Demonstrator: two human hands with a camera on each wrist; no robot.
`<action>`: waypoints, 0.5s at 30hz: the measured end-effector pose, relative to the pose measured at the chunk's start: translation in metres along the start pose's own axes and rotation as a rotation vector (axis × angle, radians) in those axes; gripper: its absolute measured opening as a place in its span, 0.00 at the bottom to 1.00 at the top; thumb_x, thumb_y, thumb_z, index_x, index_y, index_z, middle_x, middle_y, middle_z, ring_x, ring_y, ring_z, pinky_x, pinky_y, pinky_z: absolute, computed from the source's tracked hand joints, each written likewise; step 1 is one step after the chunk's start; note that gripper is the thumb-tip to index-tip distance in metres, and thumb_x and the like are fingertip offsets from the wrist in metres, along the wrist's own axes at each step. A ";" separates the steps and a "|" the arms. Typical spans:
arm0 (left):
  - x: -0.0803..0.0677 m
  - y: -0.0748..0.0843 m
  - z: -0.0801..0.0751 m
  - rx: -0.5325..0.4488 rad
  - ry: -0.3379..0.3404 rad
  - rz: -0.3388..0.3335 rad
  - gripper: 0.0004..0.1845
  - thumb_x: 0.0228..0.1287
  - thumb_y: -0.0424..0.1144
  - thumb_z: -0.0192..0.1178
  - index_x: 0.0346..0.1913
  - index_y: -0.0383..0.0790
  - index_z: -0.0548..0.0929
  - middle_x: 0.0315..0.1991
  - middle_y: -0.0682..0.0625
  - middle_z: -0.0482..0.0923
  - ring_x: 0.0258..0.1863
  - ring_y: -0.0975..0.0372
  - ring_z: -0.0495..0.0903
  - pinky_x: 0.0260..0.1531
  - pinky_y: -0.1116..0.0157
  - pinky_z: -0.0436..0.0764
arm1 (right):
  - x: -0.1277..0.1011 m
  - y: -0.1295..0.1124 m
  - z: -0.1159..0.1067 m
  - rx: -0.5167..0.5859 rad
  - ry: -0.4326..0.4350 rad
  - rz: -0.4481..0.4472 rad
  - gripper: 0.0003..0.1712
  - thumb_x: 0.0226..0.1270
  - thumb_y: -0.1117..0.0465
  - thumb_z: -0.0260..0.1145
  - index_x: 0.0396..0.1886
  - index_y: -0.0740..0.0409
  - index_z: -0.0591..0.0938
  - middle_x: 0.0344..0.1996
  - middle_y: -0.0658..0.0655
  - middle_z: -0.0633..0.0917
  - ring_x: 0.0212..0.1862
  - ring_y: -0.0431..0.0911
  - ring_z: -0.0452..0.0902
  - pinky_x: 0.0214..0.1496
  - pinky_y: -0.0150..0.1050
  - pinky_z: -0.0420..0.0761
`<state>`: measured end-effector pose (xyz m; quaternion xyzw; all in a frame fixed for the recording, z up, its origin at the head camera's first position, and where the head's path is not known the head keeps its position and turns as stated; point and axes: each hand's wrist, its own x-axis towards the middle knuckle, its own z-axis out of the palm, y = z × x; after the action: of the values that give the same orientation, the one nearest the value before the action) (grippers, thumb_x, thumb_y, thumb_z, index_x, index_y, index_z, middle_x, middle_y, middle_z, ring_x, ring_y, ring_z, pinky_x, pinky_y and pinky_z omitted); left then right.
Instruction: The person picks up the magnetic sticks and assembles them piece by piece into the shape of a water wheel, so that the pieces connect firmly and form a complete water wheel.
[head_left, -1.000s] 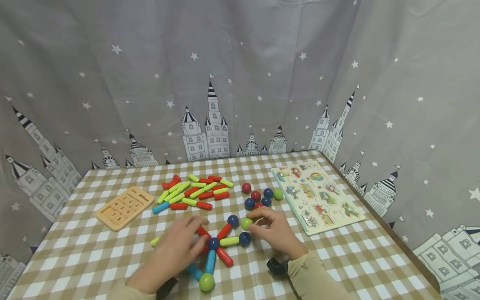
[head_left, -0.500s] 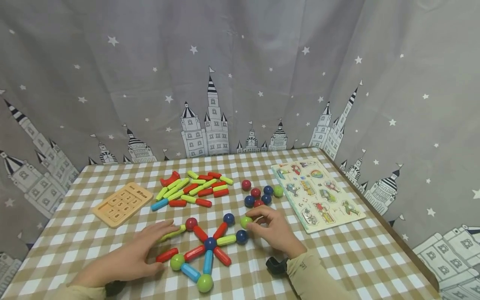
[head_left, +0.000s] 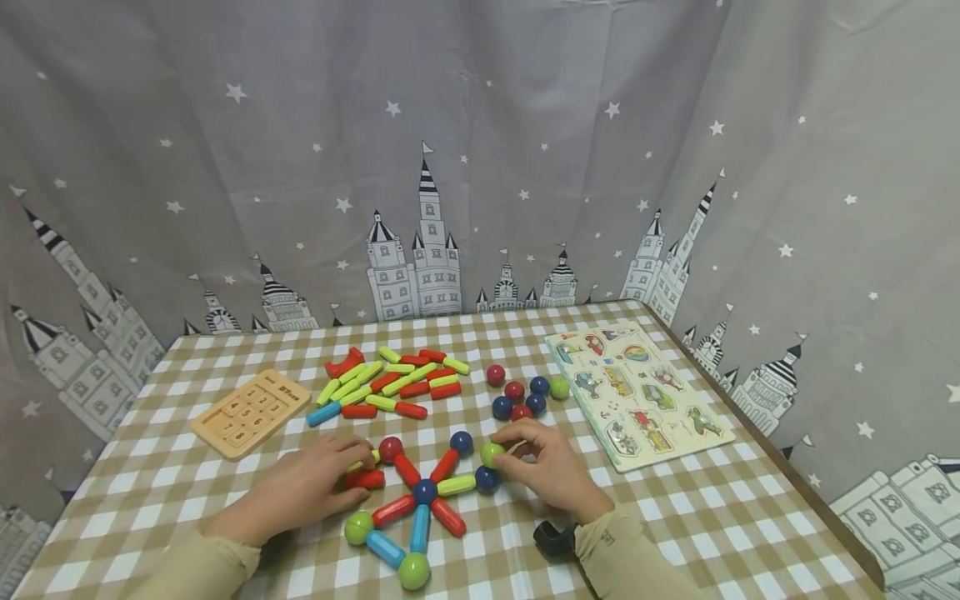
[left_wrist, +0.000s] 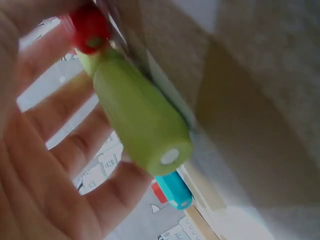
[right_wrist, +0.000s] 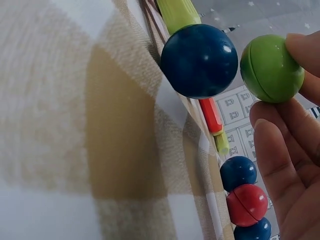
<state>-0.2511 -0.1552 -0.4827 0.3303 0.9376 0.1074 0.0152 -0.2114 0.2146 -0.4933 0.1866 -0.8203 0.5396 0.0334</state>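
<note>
Head view: the right hand [head_left: 553, 468] pinches a green ball [head_left: 491, 454] beside a blue ball [head_left: 487, 480], seemingly for joining. The left hand [head_left: 311, 479], fingers loosely spread, flanks a green stick [left_wrist: 140, 115] and a red stick [head_left: 367, 479], perhaps to gather them.

- I sit at what looks like a play corner; home or studio, I cannot tell.
- Grey curtains [head_left: 480, 83] printed with castles [head_left: 431, 279] and stars [head_left: 393, 109] surround my table.
- Checkered tablecloth [head_left: 135, 517].
- Toys: number puzzle [head_left: 253, 414], picture board [head_left: 596, 408], coloured rods [head_left: 410, 410], balls [head_left: 496, 375].
</note>
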 end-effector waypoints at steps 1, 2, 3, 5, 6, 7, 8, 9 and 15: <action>0.001 0.002 0.000 -0.001 -0.001 -0.030 0.18 0.57 0.56 0.75 0.48 0.63 0.80 0.46 0.61 0.79 0.40 0.66 0.75 0.36 0.62 0.79 | 0.000 0.000 0.000 -0.003 -0.001 0.006 0.16 0.65 0.57 0.76 0.51 0.54 0.88 0.47 0.46 0.86 0.47 0.43 0.84 0.50 0.36 0.85; 0.003 0.003 0.000 -0.007 -0.001 -0.052 0.21 0.56 0.57 0.76 0.48 0.61 0.79 0.44 0.61 0.78 0.38 0.66 0.73 0.34 0.63 0.77 | 0.000 0.000 0.000 -0.005 -0.004 0.008 0.16 0.65 0.57 0.76 0.51 0.53 0.88 0.47 0.45 0.86 0.48 0.43 0.84 0.50 0.36 0.85; 0.005 0.005 0.000 -0.008 0.007 -0.070 0.24 0.55 0.58 0.76 0.50 0.60 0.77 0.44 0.61 0.78 0.38 0.66 0.74 0.35 0.63 0.77 | 0.000 0.000 0.000 -0.005 -0.007 0.010 0.15 0.65 0.57 0.76 0.51 0.52 0.88 0.47 0.45 0.86 0.48 0.43 0.84 0.50 0.36 0.85; 0.009 0.007 0.000 -0.018 0.026 -0.087 0.29 0.55 0.61 0.75 0.55 0.55 0.77 0.44 0.59 0.79 0.39 0.65 0.76 0.37 0.61 0.79 | 0.000 0.000 0.000 -0.006 -0.012 0.015 0.15 0.65 0.56 0.76 0.51 0.50 0.88 0.47 0.45 0.86 0.47 0.44 0.84 0.50 0.37 0.85; 0.011 0.009 0.001 -0.023 0.035 -0.092 0.31 0.55 0.62 0.75 0.57 0.52 0.77 0.45 0.57 0.80 0.41 0.64 0.78 0.39 0.59 0.81 | 0.000 0.000 -0.001 -0.007 -0.014 0.016 0.15 0.65 0.56 0.76 0.50 0.49 0.88 0.47 0.45 0.86 0.47 0.45 0.84 0.50 0.37 0.85; 0.014 0.010 0.001 -0.029 0.045 -0.098 0.33 0.56 0.62 0.74 0.59 0.50 0.77 0.46 0.56 0.81 0.44 0.62 0.79 0.42 0.57 0.82 | 0.000 0.000 -0.001 -0.008 -0.015 0.018 0.15 0.65 0.56 0.76 0.50 0.49 0.88 0.47 0.45 0.86 0.47 0.45 0.84 0.50 0.37 0.85; 0.016 0.011 0.002 -0.032 0.053 -0.099 0.35 0.57 0.62 0.74 0.60 0.47 0.77 0.46 0.54 0.81 0.46 0.61 0.80 0.45 0.55 0.83 | 0.000 0.000 -0.001 -0.007 -0.015 0.018 0.15 0.65 0.57 0.76 0.50 0.50 0.88 0.47 0.45 0.86 0.47 0.46 0.84 0.50 0.37 0.85; 0.019 0.013 0.002 -0.040 0.056 -0.109 0.35 0.57 0.62 0.73 0.62 0.46 0.78 0.48 0.53 0.82 0.48 0.60 0.81 0.48 0.54 0.83 | 0.000 0.001 -0.001 -0.009 -0.017 0.020 0.15 0.65 0.56 0.76 0.51 0.50 0.88 0.47 0.45 0.86 0.47 0.46 0.84 0.50 0.36 0.85; 0.028 0.014 0.005 -0.236 0.030 -0.242 0.23 0.57 0.53 0.76 0.52 0.48 0.84 0.44 0.53 0.82 0.42 0.61 0.79 0.43 0.55 0.83 | 0.000 0.002 0.000 -0.011 -0.013 0.002 0.16 0.65 0.57 0.76 0.51 0.55 0.87 0.47 0.50 0.87 0.46 0.44 0.84 0.50 0.36 0.85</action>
<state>-0.2637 -0.1264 -0.4835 0.2091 0.9516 0.2191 0.0530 -0.2122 0.2149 -0.4951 0.1891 -0.8237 0.5338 0.0286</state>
